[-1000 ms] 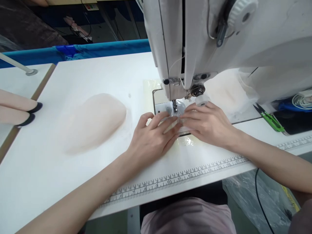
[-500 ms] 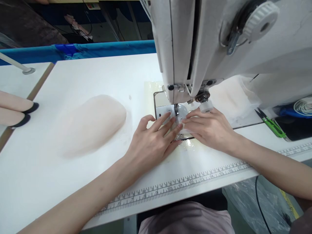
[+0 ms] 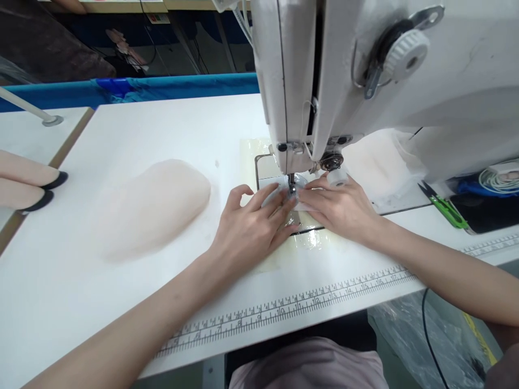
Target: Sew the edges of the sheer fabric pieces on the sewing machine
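Note:
My left hand (image 3: 257,221) lies over the metal plate of the sewing machine (image 3: 279,70), fingers stretched and spread just left of the presser foot (image 3: 291,185). My right hand (image 3: 340,208) is on the other side, its fingers close together on a small piece of sheer whitish fabric (image 3: 304,207). The fingertips of both hands nearly meet at the foot, and the left fingertips touch the edge of this fabric. Most of the piece is hidden under the fingers.
Thin beige fabric (image 3: 162,205) lies on the white table left of my hands. Another sheer pile (image 3: 381,162) sits behind the right hand. Green thread snips (image 3: 448,210) rest by a dark flat object (image 3: 486,210). A printed ruler (image 3: 279,313) runs along the front edge.
Both hands have shifted slightly left, and the right fingertips are now closer to the presser foot with the sheer fabric. The camera view has moved a little.

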A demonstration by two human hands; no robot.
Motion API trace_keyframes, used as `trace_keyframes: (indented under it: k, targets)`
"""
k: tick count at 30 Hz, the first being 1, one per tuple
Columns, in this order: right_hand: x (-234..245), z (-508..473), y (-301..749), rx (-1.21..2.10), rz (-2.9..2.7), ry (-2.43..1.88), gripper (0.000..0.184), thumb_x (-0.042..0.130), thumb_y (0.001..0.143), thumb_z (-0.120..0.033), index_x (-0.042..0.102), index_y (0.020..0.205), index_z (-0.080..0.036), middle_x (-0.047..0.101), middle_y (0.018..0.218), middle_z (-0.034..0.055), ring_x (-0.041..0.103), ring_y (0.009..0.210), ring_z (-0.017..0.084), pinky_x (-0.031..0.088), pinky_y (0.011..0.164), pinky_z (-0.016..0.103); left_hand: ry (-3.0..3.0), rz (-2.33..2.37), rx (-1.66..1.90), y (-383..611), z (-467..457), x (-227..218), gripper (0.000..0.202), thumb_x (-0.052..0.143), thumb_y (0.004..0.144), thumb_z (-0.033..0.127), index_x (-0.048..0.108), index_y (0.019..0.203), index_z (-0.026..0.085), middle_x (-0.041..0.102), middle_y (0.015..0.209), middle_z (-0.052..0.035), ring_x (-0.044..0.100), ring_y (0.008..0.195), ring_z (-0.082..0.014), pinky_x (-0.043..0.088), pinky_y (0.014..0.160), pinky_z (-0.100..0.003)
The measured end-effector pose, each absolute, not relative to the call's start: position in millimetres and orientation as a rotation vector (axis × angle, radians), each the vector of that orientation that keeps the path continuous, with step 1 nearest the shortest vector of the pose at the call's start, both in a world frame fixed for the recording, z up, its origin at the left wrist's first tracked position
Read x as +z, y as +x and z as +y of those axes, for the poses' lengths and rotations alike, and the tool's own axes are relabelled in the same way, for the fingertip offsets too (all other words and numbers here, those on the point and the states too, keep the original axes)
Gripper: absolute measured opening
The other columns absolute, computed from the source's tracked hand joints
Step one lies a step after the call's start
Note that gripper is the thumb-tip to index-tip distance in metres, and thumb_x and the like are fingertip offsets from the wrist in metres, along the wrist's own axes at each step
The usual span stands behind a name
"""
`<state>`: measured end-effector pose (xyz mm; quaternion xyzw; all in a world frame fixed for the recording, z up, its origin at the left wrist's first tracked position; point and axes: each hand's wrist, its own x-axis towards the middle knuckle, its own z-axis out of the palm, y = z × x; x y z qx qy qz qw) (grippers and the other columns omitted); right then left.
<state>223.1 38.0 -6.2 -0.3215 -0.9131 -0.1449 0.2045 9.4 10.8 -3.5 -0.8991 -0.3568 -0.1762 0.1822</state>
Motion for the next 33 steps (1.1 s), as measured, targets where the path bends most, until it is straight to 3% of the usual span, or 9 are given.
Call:
trace_keyframes:
  k: [5,12,24,33]
  targets:
    - [-6,34,224,-0.435,-2.544,-0.828,0.024,0.048,0.096,-0.017,0.071,0.1,-0.016,0.074,0.106,0.0014,0.065,0.092,0.018,0.039,0.086,0.037,-2.532,-0.979,-0.483,10,4,-1,0.031,0.049,0.098,0.034,0.063,0.12,0.016,0.071,0.116,-0.0058,0.062,0.114,-0.024,0.038,0.086,-0.043]
    - [-4,34,225,-0.398,-2.59,-0.876,0.026,0.046,0.097,-0.019,0.072,0.103,-0.017,0.073,0.112,0.0028,0.064,0.095,0.02,0.038,0.087,0.04,-2.587,-0.995,-0.505,7,7,1,0.03,0.049,0.097,0.033,0.062,0.121,0.02,0.07,0.118,-0.0058,0.062,0.116,-0.025,0.039,0.087,-0.044]
    - [-6,38,224,-0.455,-2.572,-0.907,0.028,0.046,0.098,-0.023,0.072,0.104,-0.016,0.074,0.107,0.0022,0.064,0.087,0.019,0.036,0.095,0.041,-2.634,-1.058,-0.527,6,13,-2,0.03,0.049,0.097,0.033,0.063,0.121,0.022,0.069,0.121,-0.0045,0.06,0.119,-0.0255,0.037,0.09,-0.047]
    - [-7,41,223,-0.437,-2.592,-0.953,0.03,0.043,0.1,-0.025,0.071,0.108,-0.017,0.074,0.108,0.0042,0.064,0.093,0.02,0.035,0.097,0.043,-2.632,-1.065,-0.549,6,18,-4,0.03,0.049,0.097,0.035,0.062,0.121,0.021,0.069,0.12,-0.0053,0.06,0.119,-0.0254,0.037,0.091,-0.047]
